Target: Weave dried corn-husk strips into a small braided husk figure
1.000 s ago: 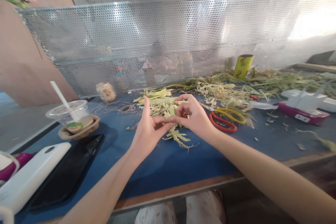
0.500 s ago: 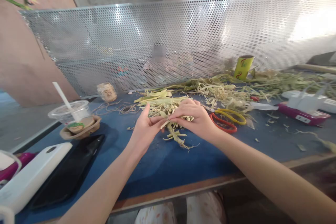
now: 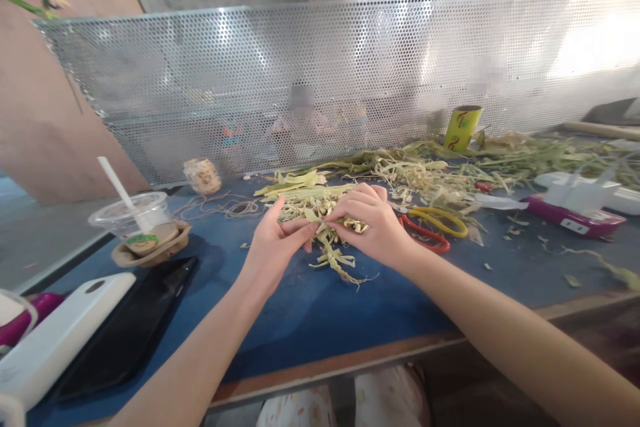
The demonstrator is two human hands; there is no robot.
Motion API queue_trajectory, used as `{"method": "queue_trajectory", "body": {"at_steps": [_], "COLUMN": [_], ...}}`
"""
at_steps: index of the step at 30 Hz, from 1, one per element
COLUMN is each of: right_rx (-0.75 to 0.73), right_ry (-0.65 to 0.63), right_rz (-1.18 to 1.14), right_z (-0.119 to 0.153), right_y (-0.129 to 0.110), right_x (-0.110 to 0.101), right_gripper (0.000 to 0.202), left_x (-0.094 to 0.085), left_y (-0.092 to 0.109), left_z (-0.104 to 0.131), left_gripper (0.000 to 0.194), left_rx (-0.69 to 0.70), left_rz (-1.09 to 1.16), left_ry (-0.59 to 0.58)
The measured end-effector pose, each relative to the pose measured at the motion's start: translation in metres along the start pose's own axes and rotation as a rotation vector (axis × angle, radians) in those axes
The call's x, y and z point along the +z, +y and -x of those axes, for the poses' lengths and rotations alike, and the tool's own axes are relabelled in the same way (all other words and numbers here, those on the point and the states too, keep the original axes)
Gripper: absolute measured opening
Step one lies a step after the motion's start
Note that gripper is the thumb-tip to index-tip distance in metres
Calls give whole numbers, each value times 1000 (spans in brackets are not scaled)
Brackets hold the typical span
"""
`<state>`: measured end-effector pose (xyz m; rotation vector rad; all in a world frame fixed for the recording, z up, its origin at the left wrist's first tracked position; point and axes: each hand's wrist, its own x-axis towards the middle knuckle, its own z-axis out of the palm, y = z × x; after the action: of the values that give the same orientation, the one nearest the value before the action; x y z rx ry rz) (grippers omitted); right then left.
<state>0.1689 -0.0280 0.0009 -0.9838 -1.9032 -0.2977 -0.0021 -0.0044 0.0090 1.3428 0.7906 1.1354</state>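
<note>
Both hands meet over a bundle of pale green dried plant strips, perhaps corn husk, at the middle of the blue table. My left hand [image 3: 280, 238] pinches the strips [image 3: 320, 215] between thumb and fingers. From the other side my right hand [image 3: 367, 220] grips the same strips with its fingertips close to the left ones. A braided-looking tail [image 3: 336, 260] with frayed ends hangs toward me below the fingers. More loose strips [image 3: 300, 181] lie just behind the hands. Scissors [image 3: 433, 227] with red and yellow handles rest right of my right hand.
At left stand a plastic cup with a straw [image 3: 145, 210], a black tablet [image 3: 125, 340] and a white power bank-like slab [image 3: 70, 333]. A twine ball [image 3: 203, 175] sits behind. Right are a yellow tube [image 3: 463, 128], leaf heaps [image 3: 540, 157] and a purple power strip [image 3: 573, 217]. A perforated metal screen [image 3: 320, 80] closes the back.
Both hands stay on the strips, with my right fingertips shifted slightly where they pinch. The view has moved very little.
</note>
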Motion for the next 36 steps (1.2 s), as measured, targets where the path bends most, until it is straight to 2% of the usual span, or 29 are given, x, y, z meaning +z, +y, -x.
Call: {"method": "queue_trajectory", "body": {"at_steps": [7,15,18,27,36], "right_rx": [-110,-73,-29,125,204], "right_ry": [-29,-104,-89,-91,-126], "right_rz": [-4,64,57,-144,-422], "right_z": [1,2,2,-1,-2], "right_y": [4,0,0,3,1], "right_x": [0,4,5,0,-2], "right_gripper": [10,15,16,11,11], "left_x": [0,2,2,4,4], "left_y": [0,-1,0,3,0], "left_z": [1,1,2,8,10], "left_gripper": [106,104,104,115,119], "left_rx": [14,25,33,185,327], "left_rz": [-53,-60,-57,-119,-148], "left_ry": [30,29,19,26,22]}}
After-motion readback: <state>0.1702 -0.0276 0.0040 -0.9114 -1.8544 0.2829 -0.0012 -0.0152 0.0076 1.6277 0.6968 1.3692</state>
